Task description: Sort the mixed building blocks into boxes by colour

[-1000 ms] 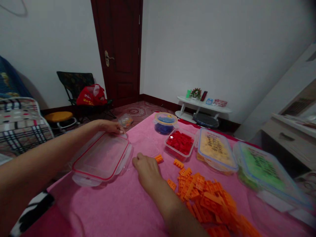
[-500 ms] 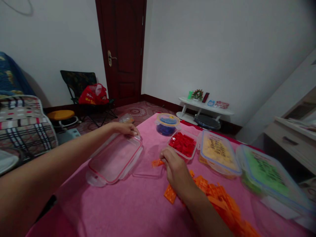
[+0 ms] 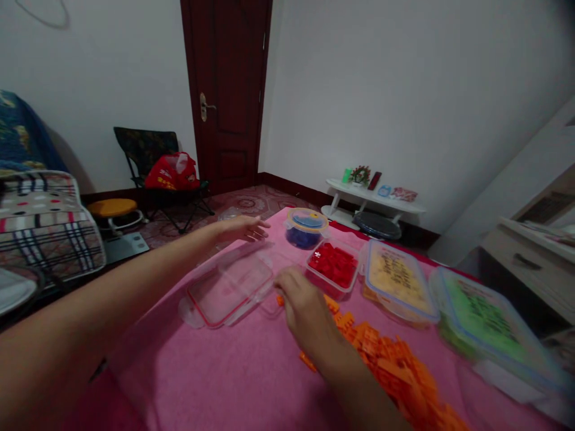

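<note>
My left hand [image 3: 246, 228] is stretched out with its fingers apart, above the far edge of a clear lid with a red seal [image 3: 211, 325]. It holds nothing. The lid lies on the pink cloth, and a see-through container [image 3: 271, 308] overlaps its right side; which is on top I cannot tell. Over that container's right side, my right hand [image 3: 302, 305] is closed in a pinch. An orange toy brick [image 3: 280, 300] pokes out at its fingertips, mostly hidden. Behind my right wrist spreads a pile of orange bricks [image 3: 395, 365].
A tub of red bricks [image 3: 335, 265] stands beyond my right hand, near a round tub of blue pieces [image 3: 305, 230]. Lidded boxes with yellow [image 3: 398, 278] and green [image 3: 487, 317] contents line the right. Pink cloth [image 3: 215, 383] covers the table.
My left hand has let go of the lid and opened. The lid has shifted right, now overlapping the clear container. My right hand has moved slightly left with the orange brick.
</note>
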The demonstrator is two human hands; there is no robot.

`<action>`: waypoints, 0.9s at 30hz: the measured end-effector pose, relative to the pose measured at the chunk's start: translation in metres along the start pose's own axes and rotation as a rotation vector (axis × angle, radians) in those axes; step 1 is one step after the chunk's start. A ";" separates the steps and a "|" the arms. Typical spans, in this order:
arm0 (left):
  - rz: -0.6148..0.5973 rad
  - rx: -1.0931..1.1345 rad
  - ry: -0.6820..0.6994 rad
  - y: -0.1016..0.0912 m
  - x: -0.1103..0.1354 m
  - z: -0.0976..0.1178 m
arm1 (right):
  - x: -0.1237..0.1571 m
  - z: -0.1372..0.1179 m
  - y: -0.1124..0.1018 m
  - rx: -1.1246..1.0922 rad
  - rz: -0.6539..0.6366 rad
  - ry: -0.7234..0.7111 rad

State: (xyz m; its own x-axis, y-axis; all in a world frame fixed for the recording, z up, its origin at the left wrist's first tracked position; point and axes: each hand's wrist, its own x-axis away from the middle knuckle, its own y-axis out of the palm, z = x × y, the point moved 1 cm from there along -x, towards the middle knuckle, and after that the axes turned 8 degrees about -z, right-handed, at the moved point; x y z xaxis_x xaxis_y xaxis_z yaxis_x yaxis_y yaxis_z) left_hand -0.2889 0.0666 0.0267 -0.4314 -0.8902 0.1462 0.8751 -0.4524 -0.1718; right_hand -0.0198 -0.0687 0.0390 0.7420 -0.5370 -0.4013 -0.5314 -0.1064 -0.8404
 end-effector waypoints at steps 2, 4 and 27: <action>0.049 0.083 -0.023 -0.008 0.011 0.009 | -0.001 -0.005 0.009 0.067 -0.131 0.043; 0.094 0.030 -0.032 -0.010 0.022 0.016 | 0.000 -0.002 0.005 0.153 -0.169 0.142; -0.051 -1.185 0.200 0.086 0.103 -0.005 | 0.063 0.008 -0.087 0.508 -0.086 0.370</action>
State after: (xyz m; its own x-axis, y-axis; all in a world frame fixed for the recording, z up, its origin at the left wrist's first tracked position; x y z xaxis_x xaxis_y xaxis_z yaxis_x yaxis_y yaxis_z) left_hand -0.2592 -0.0644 0.0217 -0.5783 -0.8147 0.0432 0.1556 -0.1622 -0.9744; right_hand 0.0759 -0.0863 0.0837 0.5344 -0.8078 -0.2487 -0.1487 0.1998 -0.9685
